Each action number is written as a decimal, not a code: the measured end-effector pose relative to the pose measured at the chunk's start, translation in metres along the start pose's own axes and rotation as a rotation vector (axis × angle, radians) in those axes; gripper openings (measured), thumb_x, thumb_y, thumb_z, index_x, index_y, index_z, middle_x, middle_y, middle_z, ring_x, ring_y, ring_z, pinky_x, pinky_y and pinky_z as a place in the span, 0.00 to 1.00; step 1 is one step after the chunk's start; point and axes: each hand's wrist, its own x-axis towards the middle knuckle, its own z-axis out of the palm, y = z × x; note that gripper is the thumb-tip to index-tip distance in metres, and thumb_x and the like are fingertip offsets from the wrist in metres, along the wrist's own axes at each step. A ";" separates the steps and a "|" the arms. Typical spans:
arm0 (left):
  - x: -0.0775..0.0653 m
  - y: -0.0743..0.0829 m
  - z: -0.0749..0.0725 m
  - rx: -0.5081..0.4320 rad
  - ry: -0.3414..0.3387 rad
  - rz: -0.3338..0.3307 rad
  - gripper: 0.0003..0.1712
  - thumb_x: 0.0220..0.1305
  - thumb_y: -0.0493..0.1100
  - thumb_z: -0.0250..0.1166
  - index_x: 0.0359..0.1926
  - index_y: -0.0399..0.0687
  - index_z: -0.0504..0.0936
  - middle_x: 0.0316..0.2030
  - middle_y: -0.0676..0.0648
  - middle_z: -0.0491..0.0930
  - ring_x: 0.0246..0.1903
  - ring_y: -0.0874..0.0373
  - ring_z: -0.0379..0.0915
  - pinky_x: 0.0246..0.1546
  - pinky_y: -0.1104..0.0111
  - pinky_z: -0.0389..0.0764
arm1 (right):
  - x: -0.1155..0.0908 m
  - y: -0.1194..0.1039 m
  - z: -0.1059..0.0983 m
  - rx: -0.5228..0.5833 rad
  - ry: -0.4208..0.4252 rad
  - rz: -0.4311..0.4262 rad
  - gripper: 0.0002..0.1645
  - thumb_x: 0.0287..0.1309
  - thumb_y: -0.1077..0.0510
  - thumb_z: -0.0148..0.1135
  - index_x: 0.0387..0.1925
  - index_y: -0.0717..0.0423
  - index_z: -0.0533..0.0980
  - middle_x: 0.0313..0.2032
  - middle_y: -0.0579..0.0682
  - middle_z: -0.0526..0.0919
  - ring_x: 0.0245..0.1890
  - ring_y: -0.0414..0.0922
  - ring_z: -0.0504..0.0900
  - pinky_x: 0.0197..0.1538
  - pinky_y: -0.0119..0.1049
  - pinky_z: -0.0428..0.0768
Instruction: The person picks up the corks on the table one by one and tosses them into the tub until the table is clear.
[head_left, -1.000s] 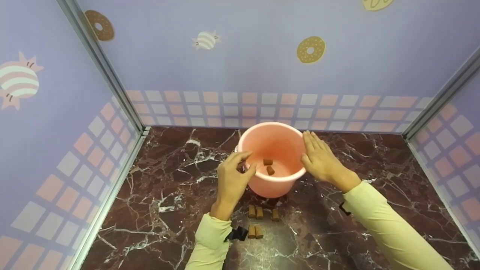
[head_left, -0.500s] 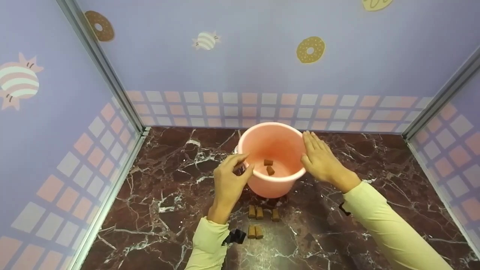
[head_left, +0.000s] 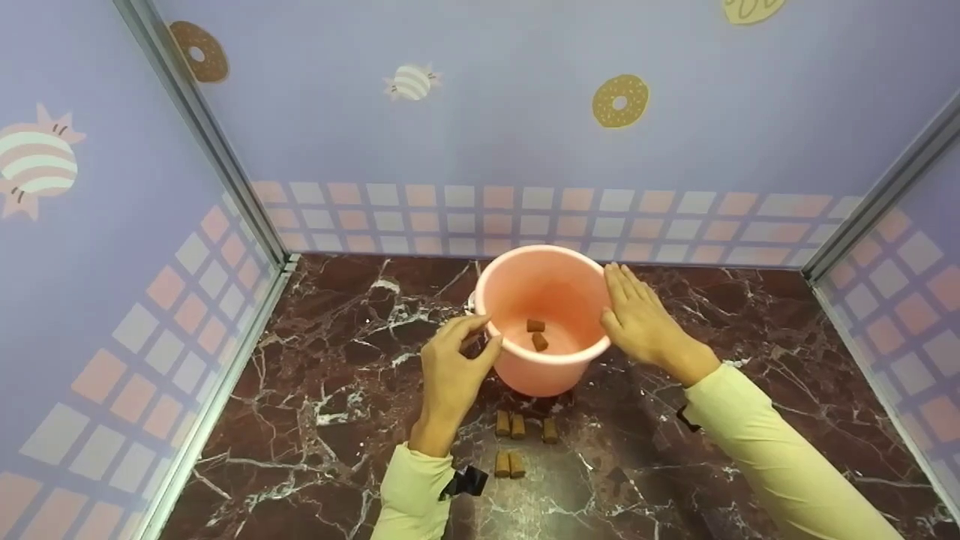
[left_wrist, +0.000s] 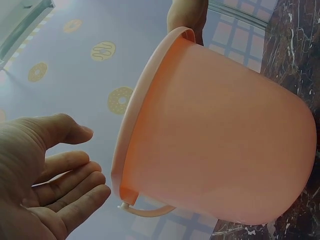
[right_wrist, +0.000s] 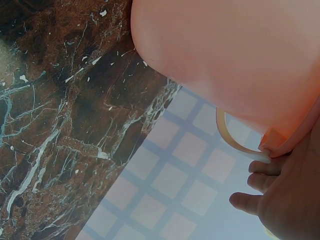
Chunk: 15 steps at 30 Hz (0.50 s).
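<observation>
A pink bucket [head_left: 538,375] stands on the dark marbled surface, its pale handle [left_wrist: 150,212] hanging at the side. Two small brown corks [head_left: 535,325] lie on its bottom. My left hand [head_left: 455,367] is near the bucket's left rim, fingers loosely bent and thumb apart; the left wrist view shows nothing between them, with the fingertips a little short of the rim. My right hand [head_left: 641,319] rests along the right rim with straight fingers; in the right wrist view its fingers [right_wrist: 265,167] are beside the handle's pivot. In front of the bucket lie several more corks [head_left: 517,426].
The marbled surface [head_left: 360,360] ends at a lilac back wall [head_left: 510,135] with printed sweets, close behind the bucket. Side walls [head_left: 82,300] with metal edge strips close it in at left and right. Black straps [head_left: 466,481] circle both wrists.
My left hand has drawn back from over the bucket's left rim, toward the left and nearer to me. The right hand, bucket and corks stay as they were.
</observation>
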 end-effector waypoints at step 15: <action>-0.011 -0.007 -0.006 0.022 0.001 0.009 0.18 0.55 0.29 0.80 0.48 0.34 0.90 0.47 0.39 0.88 0.48 0.44 0.87 0.52 0.63 0.87 | 0.000 0.001 0.001 0.002 -0.001 -0.002 0.43 0.79 0.53 0.40 0.81 0.74 0.41 0.82 0.70 0.42 0.82 0.65 0.40 0.82 0.60 0.40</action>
